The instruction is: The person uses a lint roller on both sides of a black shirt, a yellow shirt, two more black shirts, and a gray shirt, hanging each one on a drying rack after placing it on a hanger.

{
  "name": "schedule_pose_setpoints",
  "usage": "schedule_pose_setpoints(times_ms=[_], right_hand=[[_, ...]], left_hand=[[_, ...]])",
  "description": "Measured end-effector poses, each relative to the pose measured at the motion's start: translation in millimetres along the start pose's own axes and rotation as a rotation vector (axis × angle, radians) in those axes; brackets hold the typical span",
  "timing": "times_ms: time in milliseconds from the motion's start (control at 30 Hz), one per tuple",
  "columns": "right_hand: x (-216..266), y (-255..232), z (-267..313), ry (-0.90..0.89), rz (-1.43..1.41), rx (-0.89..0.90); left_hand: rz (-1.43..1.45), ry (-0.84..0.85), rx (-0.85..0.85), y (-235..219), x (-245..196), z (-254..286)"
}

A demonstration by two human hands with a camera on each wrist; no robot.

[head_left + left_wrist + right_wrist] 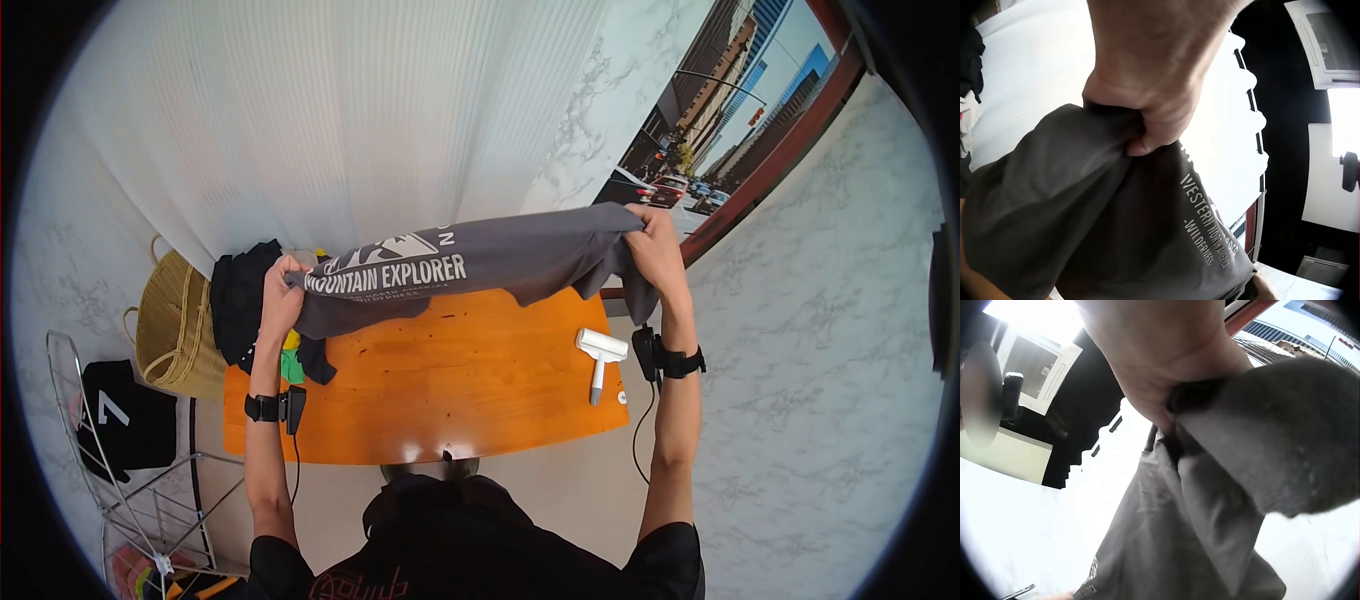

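A dark grey T-shirt point(490, 258) with white "MOUNTAIN EXPLORER" lettering is stretched sideways above the far part of the table. My left hand point(281, 297) grips its left end; in the left wrist view, the thumb of that hand point(1154, 119) presses into bunched cloth. At the opposite end, my right hand point(657, 250) holds a gathered handful, with loose folds hanging below. A grey flap of the shirt point(1297, 437) drapes past the wrist in the right wrist view. The fabric hides most fingers of both hands.
A white lint roller point(601, 350) lies on the right of the orange wooden table point(450, 380). Dark clothes point(245, 300) are heaped at its left edge, beside a woven basket point(172, 320). A metal rack point(150, 530) stands at lower left, with a black garment point(130, 420) on it.
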State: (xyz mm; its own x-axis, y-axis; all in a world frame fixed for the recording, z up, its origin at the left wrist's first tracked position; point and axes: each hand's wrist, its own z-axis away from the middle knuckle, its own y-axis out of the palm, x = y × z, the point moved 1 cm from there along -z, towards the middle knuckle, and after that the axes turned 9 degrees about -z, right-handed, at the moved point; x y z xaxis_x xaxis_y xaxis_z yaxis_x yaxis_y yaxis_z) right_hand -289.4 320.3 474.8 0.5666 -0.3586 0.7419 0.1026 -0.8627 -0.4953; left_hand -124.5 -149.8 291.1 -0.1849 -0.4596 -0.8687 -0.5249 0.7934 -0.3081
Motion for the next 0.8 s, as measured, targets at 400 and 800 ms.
schedule_pose_setpoints(times_ms=[400, 800], right_hand=[[-7, 26, 12, 0.53, -0.773, 0.342], [-25, 73, 14, 0.411, -0.184, 0.31]], left_hand=[[-0.989, 0.046, -0.062, 89, 44, -44], [-0.193, -0.061, 0.461, 248, -91, 179]])
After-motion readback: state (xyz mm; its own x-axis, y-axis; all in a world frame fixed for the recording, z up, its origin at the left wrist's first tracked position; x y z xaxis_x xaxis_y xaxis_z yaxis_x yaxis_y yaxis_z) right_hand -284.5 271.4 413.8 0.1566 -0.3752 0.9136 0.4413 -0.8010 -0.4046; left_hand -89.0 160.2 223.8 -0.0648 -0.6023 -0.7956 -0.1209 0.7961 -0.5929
